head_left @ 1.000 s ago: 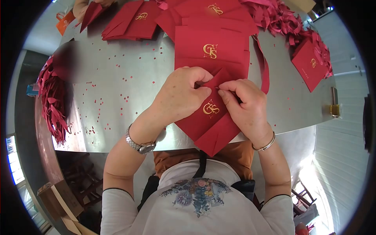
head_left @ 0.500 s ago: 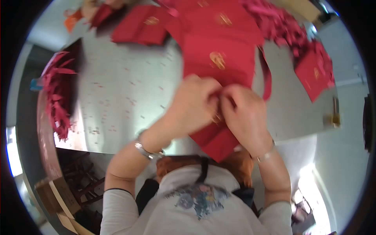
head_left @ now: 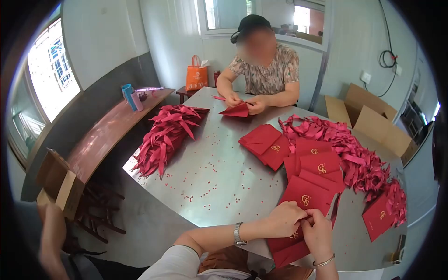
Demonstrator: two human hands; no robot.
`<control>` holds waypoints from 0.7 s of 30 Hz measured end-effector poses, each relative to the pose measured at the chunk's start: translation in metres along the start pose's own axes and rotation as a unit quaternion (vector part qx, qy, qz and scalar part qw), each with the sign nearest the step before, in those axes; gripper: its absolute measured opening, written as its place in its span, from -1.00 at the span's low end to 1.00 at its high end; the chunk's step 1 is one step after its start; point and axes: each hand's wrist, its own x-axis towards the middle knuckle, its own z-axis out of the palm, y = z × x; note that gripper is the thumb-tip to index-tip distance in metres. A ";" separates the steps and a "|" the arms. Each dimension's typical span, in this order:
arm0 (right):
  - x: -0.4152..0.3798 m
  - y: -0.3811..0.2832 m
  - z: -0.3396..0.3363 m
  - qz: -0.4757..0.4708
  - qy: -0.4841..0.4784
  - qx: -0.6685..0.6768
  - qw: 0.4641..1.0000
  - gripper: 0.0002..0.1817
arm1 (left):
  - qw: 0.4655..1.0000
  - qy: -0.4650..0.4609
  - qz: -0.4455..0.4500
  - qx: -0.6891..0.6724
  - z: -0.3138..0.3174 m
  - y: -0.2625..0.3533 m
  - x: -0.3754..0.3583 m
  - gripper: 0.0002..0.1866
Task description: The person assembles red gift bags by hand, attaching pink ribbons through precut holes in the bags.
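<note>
Worktop [head_left: 249,175], silvery and metallic, spreads in front of me, and by its near edge, toward the right, I have a red bag [head_left: 289,254] under both hands. My left grip [head_left: 285,218] is pinched on the upper part of it, and my right grip [head_left: 318,231] is closed there too, just beside the left, the fingertips meeting. What exactly sits between my fingertips is too small to tell. The rest of the bag slants down below my grips, reaching the near edge, with its gold lettering partly covered.

Just beyond my knuckles, overlapping bags [head_left: 298,189] run toward the far edge, gold letters facing up. A smaller stack [head_left: 268,145] lies to the left of their far end. Red ribbons [head_left: 359,161] heap along the right edge, with a lone bag [head_left: 377,219] near the right corner, well apart from my grips. Another ribbon bundle [head_left: 163,135] lies along the left edge. Small red dots [head_left: 209,182] are scattered between.

At the far edge, another person [head_left: 266,83] holds a folded red piece [head_left: 235,111] in both hands.
</note>
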 end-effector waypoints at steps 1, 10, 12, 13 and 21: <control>-0.005 0.001 0.001 -0.039 0.030 -0.027 0.998 -0.82 | 1.000 -0.014 -0.007 -0.021 -0.002 0.001 0.000 -0.87; -0.015 0.009 -0.004 -0.067 0.053 -0.047 0.995 -0.81 | 0.989 -0.093 -0.011 -0.110 -0.015 -0.002 0.017 -0.84; -0.018 0.010 -0.007 -0.067 0.054 -0.033 0.996 -0.80 | 0.992 -0.094 0.007 -0.087 -0.015 0.000 0.019 -0.84; -0.018 0.009 -0.008 -0.056 0.058 -0.015 0.997 -0.80 | 0.993 -0.099 0.026 -0.067 -0.015 0.001 0.020 -0.85; -0.031 0.016 -0.013 -0.066 0.071 0.050 0.994 -0.81 | 0.987 -0.102 0.100 -0.075 -0.014 0.012 0.021 -0.92</control>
